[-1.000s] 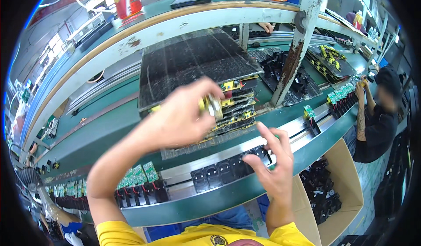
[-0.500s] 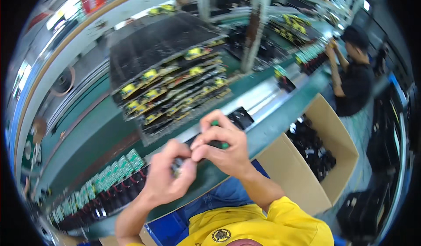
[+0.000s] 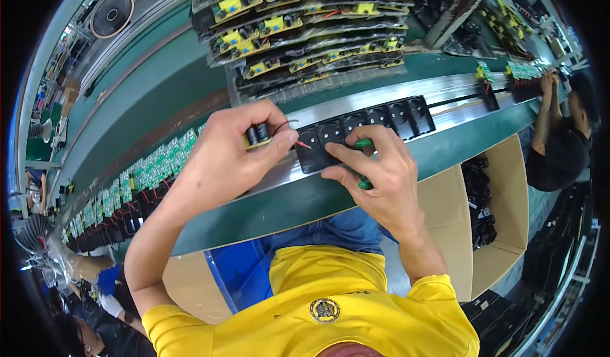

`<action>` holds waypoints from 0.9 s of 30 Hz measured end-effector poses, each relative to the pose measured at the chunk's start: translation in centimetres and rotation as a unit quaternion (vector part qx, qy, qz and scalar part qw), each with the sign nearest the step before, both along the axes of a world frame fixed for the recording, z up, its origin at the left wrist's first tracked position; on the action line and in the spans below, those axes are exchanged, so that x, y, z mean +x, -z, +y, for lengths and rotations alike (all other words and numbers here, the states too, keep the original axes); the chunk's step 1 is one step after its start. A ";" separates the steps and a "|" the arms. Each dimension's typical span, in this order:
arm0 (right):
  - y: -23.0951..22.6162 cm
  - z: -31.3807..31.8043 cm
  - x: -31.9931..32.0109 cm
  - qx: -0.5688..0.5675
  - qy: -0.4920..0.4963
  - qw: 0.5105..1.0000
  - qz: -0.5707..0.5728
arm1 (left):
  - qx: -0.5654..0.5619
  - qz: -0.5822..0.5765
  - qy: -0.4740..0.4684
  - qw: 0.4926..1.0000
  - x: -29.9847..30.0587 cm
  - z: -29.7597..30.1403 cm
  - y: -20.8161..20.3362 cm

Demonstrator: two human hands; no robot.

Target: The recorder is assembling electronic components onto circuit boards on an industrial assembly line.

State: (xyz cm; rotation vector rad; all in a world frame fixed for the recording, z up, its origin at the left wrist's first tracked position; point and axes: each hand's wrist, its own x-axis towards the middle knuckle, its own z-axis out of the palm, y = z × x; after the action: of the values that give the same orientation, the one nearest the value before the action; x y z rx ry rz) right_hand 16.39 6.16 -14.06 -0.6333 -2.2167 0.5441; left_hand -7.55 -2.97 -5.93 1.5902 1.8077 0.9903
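My left hand point(image 3: 232, 157) pinches a small circuit board point(image 3: 258, 136) with black cylindrical components. From its fingertips a red-tipped wire point(image 3: 304, 144) and a dark wire stick out to the right. A row of black plastic housings point(image 3: 422, 114) lies on the metal track just beyond my hands, and the wire end is over the leftmost one. My right hand point(image 3: 387, 176) is curled round a green-handled tool point(image 3: 364, 144); its two handle ends show, but its working end is hidden. The right fingertips are over the near side of the housings.
Stacked trays of yellow-and-black boards point(image 3: 305, 33) stand beyond the track. Green circuit boards point(image 3: 152, 166) with black cases line the left. At right, a cardboard box point(image 3: 508, 211) holds black parts. A co-worker point(image 3: 565, 134) works at far right; another person shows at lower left.
The view has swung, bringing the row of black housings fully into sight. My hands, close together before, are now farther apart, with the wire showing at my left fingertips.
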 end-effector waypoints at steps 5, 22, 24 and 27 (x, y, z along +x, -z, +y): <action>2.1 -0.6 -0.5 0.059 0.027 0.995 -0.072 | -0.067 0.101 -0.008 0.993 -0.7 0.9 2.9; 3.3 -0.6 -1.1 0.074 0.035 0.993 -0.082 | -0.054 0.113 -0.001 0.992 -1.0 1.7 5.7; 3.3 -0.7 -1.1 0.071 0.035 0.994 -0.079 | -0.048 0.120 -0.002 0.992 -1.1 1.7 5.9; 3.2 -0.7 -1.1 0.070 0.034 0.994 -0.081 | -0.045 0.129 0.000 0.991 -1.2 1.7 6.0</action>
State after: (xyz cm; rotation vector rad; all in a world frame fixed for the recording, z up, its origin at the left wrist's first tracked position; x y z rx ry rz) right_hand 15.31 5.51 -17.21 -0.6978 -2.3514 0.3083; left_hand -8.71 -1.28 -11.97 1.7266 1.9923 0.7184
